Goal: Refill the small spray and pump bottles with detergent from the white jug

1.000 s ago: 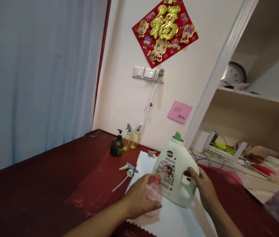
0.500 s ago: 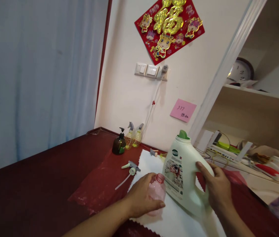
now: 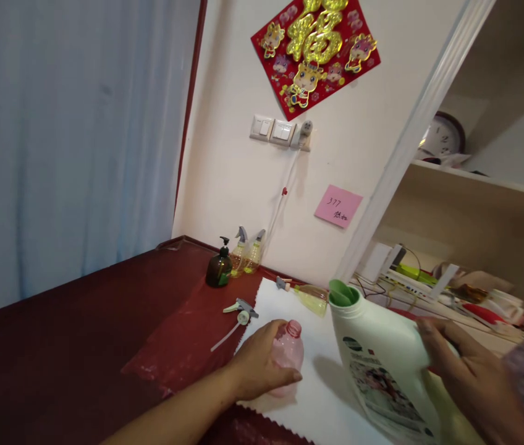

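Note:
My left hand (image 3: 262,361) is wrapped round a pink see-through bottle (image 3: 290,352), which stands upright with its neck uncovered on a white cloth (image 3: 322,377). By its handle, my right hand (image 3: 470,364) grips a large pale green detergent jug (image 3: 382,364). The jug is tilted to the left, and its uncapped mouth with a green spout (image 3: 344,292) lies right of the pink bottle, apart from it. No liquid shows leaving the spout. Left of the cloth lies a loose spray head (image 3: 243,315) with its thin tube.
Near the wall stand a dark pump bottle (image 3: 219,267) and two yellowish spray bottles (image 3: 253,253). Another spray bottle (image 3: 311,300) lies on the cloth's far part. Red plastic film (image 3: 169,340) covers part of the dark red table (image 3: 58,364). Shelves with a router (image 3: 405,284) are at right.
My right hand has moved right and tipped the jug over to the left, lowering its mouth. The left hand still holds the pink bottle in place. The view has shifted slightly.

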Demonstrator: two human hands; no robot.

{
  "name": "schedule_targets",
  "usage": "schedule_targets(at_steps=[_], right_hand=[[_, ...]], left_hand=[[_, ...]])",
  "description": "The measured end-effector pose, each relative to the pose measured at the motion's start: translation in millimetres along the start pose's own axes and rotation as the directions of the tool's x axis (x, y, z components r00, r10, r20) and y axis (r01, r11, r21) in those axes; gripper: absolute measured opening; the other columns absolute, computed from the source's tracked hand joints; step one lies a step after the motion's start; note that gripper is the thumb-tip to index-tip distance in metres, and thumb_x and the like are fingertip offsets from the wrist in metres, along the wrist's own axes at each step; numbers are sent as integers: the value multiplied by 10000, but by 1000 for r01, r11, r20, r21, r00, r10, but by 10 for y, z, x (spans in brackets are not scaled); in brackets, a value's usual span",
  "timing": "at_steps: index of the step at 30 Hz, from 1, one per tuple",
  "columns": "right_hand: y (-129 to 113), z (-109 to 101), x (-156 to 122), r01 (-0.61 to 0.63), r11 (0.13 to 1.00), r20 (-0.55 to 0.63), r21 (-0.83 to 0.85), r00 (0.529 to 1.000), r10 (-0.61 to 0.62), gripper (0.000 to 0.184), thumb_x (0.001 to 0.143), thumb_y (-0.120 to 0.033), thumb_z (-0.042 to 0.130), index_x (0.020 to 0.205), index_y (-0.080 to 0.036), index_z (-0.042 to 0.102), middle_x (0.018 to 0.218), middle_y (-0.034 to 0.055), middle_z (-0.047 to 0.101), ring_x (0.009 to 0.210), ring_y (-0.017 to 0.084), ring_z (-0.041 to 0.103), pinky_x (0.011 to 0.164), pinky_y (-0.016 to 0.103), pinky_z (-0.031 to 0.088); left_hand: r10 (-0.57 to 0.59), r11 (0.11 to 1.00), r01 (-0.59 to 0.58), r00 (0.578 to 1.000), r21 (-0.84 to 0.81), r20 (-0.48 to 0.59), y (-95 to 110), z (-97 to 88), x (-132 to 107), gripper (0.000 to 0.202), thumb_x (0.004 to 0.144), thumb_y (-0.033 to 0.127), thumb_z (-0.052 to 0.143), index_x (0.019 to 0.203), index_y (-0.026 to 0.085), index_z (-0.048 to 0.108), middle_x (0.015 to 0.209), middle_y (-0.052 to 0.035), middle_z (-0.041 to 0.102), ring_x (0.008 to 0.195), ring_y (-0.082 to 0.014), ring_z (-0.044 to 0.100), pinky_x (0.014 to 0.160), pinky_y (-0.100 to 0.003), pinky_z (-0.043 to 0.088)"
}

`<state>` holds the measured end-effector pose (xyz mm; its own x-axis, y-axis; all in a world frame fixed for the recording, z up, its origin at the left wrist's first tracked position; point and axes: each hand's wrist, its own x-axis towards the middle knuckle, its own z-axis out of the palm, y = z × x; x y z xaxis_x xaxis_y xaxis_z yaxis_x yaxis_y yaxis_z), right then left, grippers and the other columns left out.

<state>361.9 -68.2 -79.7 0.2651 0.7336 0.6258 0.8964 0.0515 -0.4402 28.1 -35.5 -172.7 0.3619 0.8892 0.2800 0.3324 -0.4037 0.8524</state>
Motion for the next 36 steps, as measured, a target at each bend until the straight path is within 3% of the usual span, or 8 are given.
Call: schedule_targets(at_steps=[3, 7, 13, 22, 26, 32, 36], right_hand=[[-5, -73, -35, 14, 992, 120, -128, 993, 1, 595, 822, -801, 404, 963, -326, 734, 796, 13, 778, 735, 305, 730, 608, 396, 533], [-11, -114, -60, 227, 952, 235, -207, 956, -177, 533, 835, -772, 434, 987, -368, 746, 784, 1, 780, 665, 285, 741, 551, 370, 559], [-133, -102, -149, 468, 859, 197, -206, 880, -432, 419, 920, -668, 453, 983, -351, 720, 946, -34, 796, 744, 238, 771, 567, 312, 569], [-369, -143, -218, 491, 816, 205, -305, 870, -447, 518, 980, -691, 317, 1018, -306, 661, 992, 12, 767, 828, 269, 736, 645, 372, 503], [-455, -170, -181, 530, 786, 211, -319, 848, -487, 543, 980, -700, 306, 985, -293, 664, 918, 25, 762, 788, 266, 728, 658, 373, 498], [-519, -211, -73, 579, 719, 221, -385, 814, -537, 537, 983, -685, 307, 974, -290, 672, 847, 22, 755, 749, 281, 726, 593, 368, 482], [-497, -227, 55, 625, 687, 242, -370, 779, -578, 464, 940, -680, 417, 900, -311, 696, 726, 5, 730, 640, 250, 712, 501, 315, 437]], left_hand=[[13, 1000, -13, 1000, 2, -6, -24, 9, 3, 697, 644, 325, 824, 1276, 250, 541, 1299, -79, 636, 1176, -300, 582, 1018, -425, 458], [31, 1000, -31, 999, 4, -12, -51, 22, 10, 697, 655, 311, 821, 1289, 242, 539, 1338, -90, 621, 1218, -301, 566, 1058, -437, 433], [48, 999, -48, 999, 7, -19, -55, 26, 19, 701, 660, 315, 822, 1294, 239, 535, 1341, -101, 623, 1227, -306, 568, 1065, -454, 430], [53, 999, -53, 998, 3, -25, -16, 22, 6, 642, 663, 274, 801, 1256, 231, 557, 1345, -95, 624, 1233, -307, 571, 1069, -453, 427], [51, 999, -51, 999, 2, -18, 5, 11, 2, 652, 655, 301, 810, 1253, 242, 556, 1326, -91, 636, 1220, -317, 581, 1054, -465, 441], [45, 999, -45, 999, -1, -12, 5, -1, -1, 655, 652, 317, 820, 1249, 242, 561, 1332, -101, 633, 1225, -326, 579, 1050, -469, 442], [47, 999, -47, 999, -6, -16, 12, 4, -1, 649, 670, 302, 809, 1263, 242, 551, 1336, -105, 628, 1224, -321, 577, 1057, -476, 437]])
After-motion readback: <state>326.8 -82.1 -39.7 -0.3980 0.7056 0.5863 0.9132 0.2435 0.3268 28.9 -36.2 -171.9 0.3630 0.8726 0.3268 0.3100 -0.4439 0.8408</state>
